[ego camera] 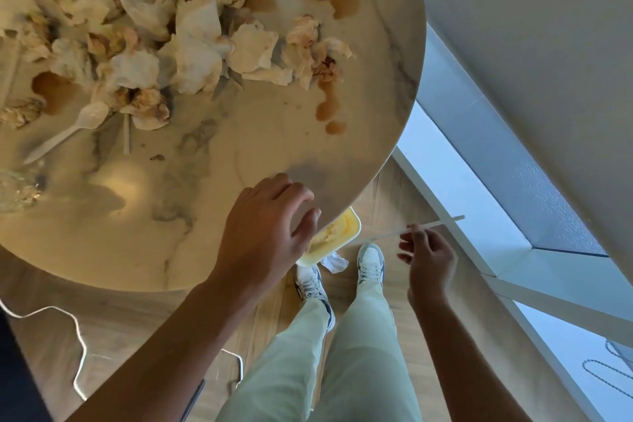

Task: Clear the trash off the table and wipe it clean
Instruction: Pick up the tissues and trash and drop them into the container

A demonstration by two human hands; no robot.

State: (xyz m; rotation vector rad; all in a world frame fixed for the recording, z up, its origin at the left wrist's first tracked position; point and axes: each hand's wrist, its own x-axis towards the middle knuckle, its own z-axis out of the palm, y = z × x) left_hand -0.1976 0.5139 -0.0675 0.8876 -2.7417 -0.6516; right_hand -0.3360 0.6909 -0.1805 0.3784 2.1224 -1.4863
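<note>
Both hands are at the near edge of the table (376, 134). Left hand (270, 226) rests on the tabletop rim with fingers loosely bent and holding nothing, apparently steadying the person. Right hand (428, 257) is off the table, out over the floor, pinching a thin white straw (435, 226) between thumb and fingertips; its other fingers are spread.

Below the table edge, on the floor, stands a yellow bin (337, 238), partly hidden by the tabletop and already holding some pale waste. A crumpled tissue (334, 263) lies on the floor beside it. Judgement: the straw is held out this way for dropping into the bin.

Trash remains on the table: a heap of stained napkins (191, 44) across the far half, a plastic spoon (68, 132) at left, and brown spills (329, 106) toward the right edge. Judgement: clearing is at an early stage; wiping has not begun, and no cloth is in view.
</note>
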